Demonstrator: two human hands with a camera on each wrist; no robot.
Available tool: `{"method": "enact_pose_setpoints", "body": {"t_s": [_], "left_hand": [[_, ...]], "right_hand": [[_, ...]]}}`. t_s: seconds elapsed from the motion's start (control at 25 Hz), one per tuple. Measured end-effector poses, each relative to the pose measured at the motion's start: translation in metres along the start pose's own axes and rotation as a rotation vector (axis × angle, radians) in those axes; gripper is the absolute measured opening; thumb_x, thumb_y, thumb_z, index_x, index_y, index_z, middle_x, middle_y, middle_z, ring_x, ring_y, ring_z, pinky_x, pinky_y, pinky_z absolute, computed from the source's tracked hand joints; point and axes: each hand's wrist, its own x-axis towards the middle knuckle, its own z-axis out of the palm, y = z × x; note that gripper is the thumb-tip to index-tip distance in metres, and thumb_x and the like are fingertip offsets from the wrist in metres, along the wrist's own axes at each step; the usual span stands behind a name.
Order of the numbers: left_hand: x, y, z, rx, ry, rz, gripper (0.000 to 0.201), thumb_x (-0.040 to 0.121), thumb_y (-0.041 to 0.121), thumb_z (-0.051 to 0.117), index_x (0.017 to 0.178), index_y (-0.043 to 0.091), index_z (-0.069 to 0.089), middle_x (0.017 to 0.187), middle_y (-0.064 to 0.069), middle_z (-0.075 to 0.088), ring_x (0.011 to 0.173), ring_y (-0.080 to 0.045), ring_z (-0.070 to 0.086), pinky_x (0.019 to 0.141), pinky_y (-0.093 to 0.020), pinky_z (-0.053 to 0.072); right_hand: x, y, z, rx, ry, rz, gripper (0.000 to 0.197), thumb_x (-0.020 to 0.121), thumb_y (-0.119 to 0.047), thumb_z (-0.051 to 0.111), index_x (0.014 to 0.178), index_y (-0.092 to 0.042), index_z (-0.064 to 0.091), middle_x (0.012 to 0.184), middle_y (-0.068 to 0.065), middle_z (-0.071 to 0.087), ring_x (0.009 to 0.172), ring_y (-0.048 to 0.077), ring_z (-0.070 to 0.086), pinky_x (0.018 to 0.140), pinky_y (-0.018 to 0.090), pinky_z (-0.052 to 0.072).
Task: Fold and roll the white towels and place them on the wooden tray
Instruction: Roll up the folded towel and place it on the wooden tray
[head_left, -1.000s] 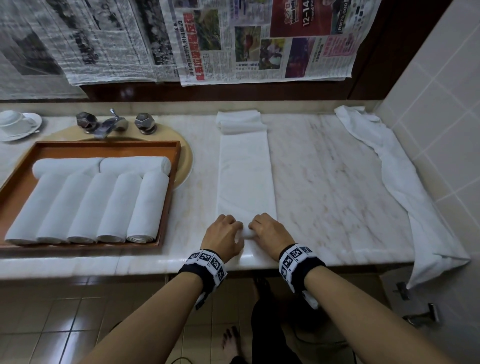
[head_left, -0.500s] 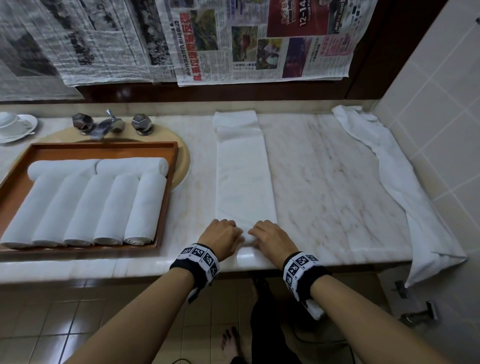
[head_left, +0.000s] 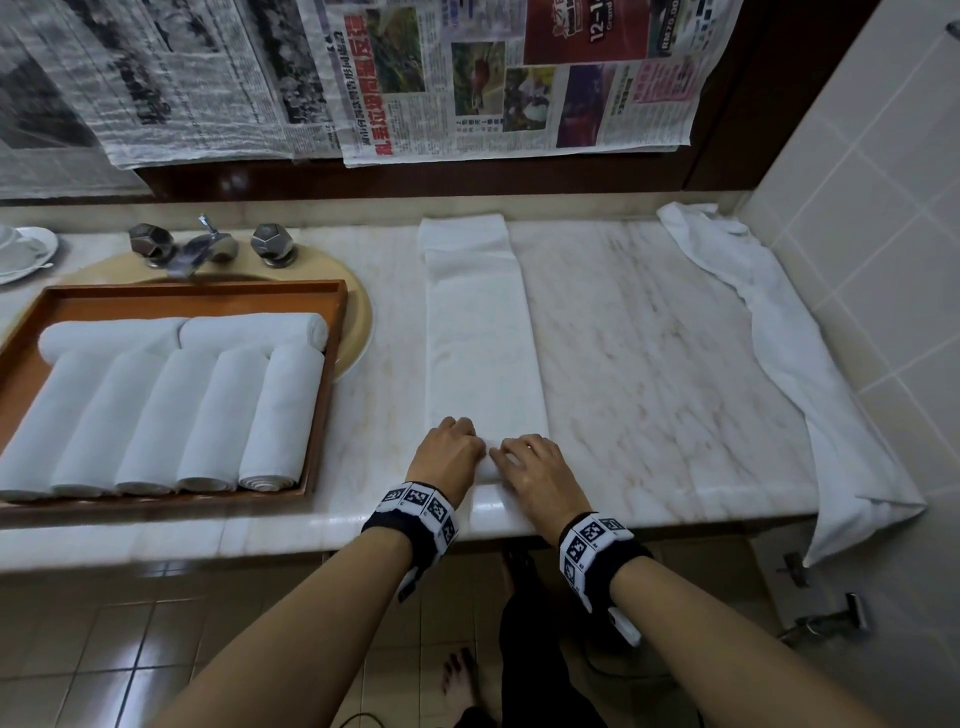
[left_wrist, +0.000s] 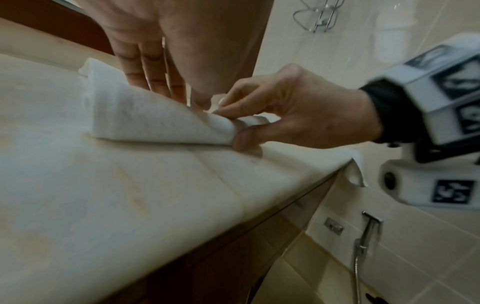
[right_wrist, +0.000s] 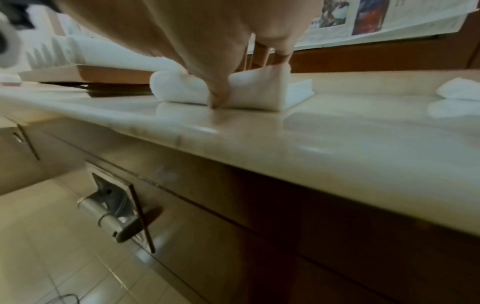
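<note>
Hiding the near end of the folded towel from the head view: left hand and right hand, side by side at the front edge of the marble table. Clearer from the left wrist: a short, soft terry roll, fingers curled over it, thumb tucked at its open end. Grip of both hands closed on that roll; fingertips of the right mostly hidden behind its palm in the right wrist view. Long flat white strip running away toward the back wall, far end doubled over. Compared with a second ago, hands a little farther up the strip, roll slightly thicker. Wooden tray to the left, over the beige sink, cut off at the frame edge, holding seven rolled towels, five side by side and two crosswise behind. Crumpled loose towel along the right wall, corner hanging off the table.
</note>
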Motion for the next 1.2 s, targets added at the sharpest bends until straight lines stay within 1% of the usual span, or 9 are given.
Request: {"method": "enact_pose_setpoints", "body": {"t_s": [0.12, 0.2, 0.36, 0.48, 0.6, 0.76, 1.0, 1.12, 1.2], "left_hand": [[-0.016, 0.006, 0.007, -0.113, 0.213, 0.042, 0.019, 0.078, 0.005, 0.073, 0.097, 0.01, 0.069, 0.094, -0.007, 0.064, 0.083, -0.026, 0.06, 0.067, -0.034, 0.053], [-0.029, 0.005, 0.021, -0.181, 0.268, 0.116, 0.023, 0.076, 0.005, 0.072, 0.098, 0.009, 0.067, 0.093, -0.007, 0.063, 0.082, -0.024, 0.057, 0.07, -0.033, 0.053], [-0.033, 0.001, 0.029, -0.242, 0.242, 0.118, 0.029, 0.082, 0.016, 0.044, 0.098, 0.006, 0.067, 0.093, -0.008, 0.062, 0.089, -0.019, 0.046, 0.079, -0.027, 0.041], [-0.014, -0.003, 0.023, -0.185, 0.125, 0.091, 0.033, 0.079, 0.01, 0.038, 0.09, 0.007, 0.069, 0.086, -0.008, 0.062, 0.083, -0.024, 0.053, 0.072, -0.037, 0.051], [-0.004, 0.003, 0.015, -0.156, 0.069, 0.017, 0.03, 0.081, -0.002, 0.045, 0.1, 0.004, 0.068, 0.096, -0.013, 0.062, 0.089, -0.032, 0.056, 0.077, -0.039, 0.05], [-0.027, 0.016, 0.016, -0.211, 0.168, 0.031, 0.043, 0.077, 0.005, 0.033, 0.106, 0.005, 0.064, 0.1, -0.011, 0.061, 0.093, -0.023, 0.051, 0.078, -0.031, 0.051], [-0.002, 0.005, 0.019, -0.211, 0.057, -0.006, 0.032, 0.083, -0.003, 0.047, 0.109, 0.001, 0.065, 0.103, -0.014, 0.059, 0.098, -0.031, 0.054, 0.086, -0.033, 0.044], [0.007, 0.004, 0.014, -0.181, 0.037, -0.02, 0.036, 0.086, -0.005, 0.048, 0.118, 0.002, 0.061, 0.115, -0.014, 0.057, 0.108, -0.031, 0.051, 0.094, -0.034, 0.041], [-0.001, 0.007, 0.013, -0.184, 0.136, -0.027, 0.043, 0.077, -0.011, 0.054, 0.117, 0.002, 0.061, 0.112, -0.014, 0.058, 0.105, -0.03, 0.053, 0.092, -0.034, 0.044]], "right_hand": [[0.008, 0.006, -0.001, 0.064, -0.03, 0.033, 0.031, 0.072, -0.003, 0.069, 0.102, -0.01, 0.071, 0.093, 0.006, 0.066, 0.085, 0.028, 0.059, 0.074, 0.039, 0.055], [0.011, 0.009, -0.002, 0.164, -0.07, 0.05, 0.027, 0.079, 0.001, 0.063, 0.103, -0.009, 0.071, 0.094, 0.008, 0.064, 0.089, 0.029, 0.055, 0.078, 0.041, 0.052], [0.008, 0.013, -0.004, 0.081, -0.066, -0.002, 0.034, 0.074, -0.005, 0.074, 0.108, -0.005, 0.068, 0.098, 0.011, 0.063, 0.089, 0.03, 0.058, 0.08, 0.04, 0.053], [0.002, 0.007, -0.004, -0.003, -0.026, 0.02, 0.044, 0.062, -0.013, 0.081, 0.104, -0.005, 0.068, 0.096, 0.01, 0.065, 0.086, 0.029, 0.063, 0.079, 0.038, 0.056], [0.012, 0.011, -0.006, 0.027, -0.014, 0.051, 0.034, 0.071, 0.0, 0.069, 0.105, -0.006, 0.067, 0.097, 0.01, 0.065, 0.089, 0.03, 0.06, 0.078, 0.039, 0.054], [0.033, 0.02, -0.014, 0.064, -0.316, 0.137, 0.041, 0.091, -0.001, 0.047, 0.129, -0.011, 0.055, 0.119, 0.006, 0.056, 0.112, 0.026, 0.045, 0.095, 0.032, 0.035], [0.009, -0.005, 0.005, -0.072, 0.045, 0.071, 0.047, 0.071, -0.005, 0.067, 0.117, 0.0, 0.061, 0.106, 0.012, 0.06, 0.096, 0.029, 0.057, 0.094, 0.04, 0.05], [0.01, 0.002, 0.009, -0.079, 0.006, 0.03, 0.047, 0.075, -0.011, 0.069, 0.12, 0.0, 0.059, 0.11, 0.012, 0.06, 0.1, 0.028, 0.057, 0.097, 0.041, 0.048], [0.02, 0.01, 0.006, -0.029, -0.004, 0.033, 0.041, 0.073, -0.006, 0.071, 0.113, -0.003, 0.063, 0.105, 0.01, 0.062, 0.095, 0.027, 0.059, 0.093, 0.038, 0.051]]}}
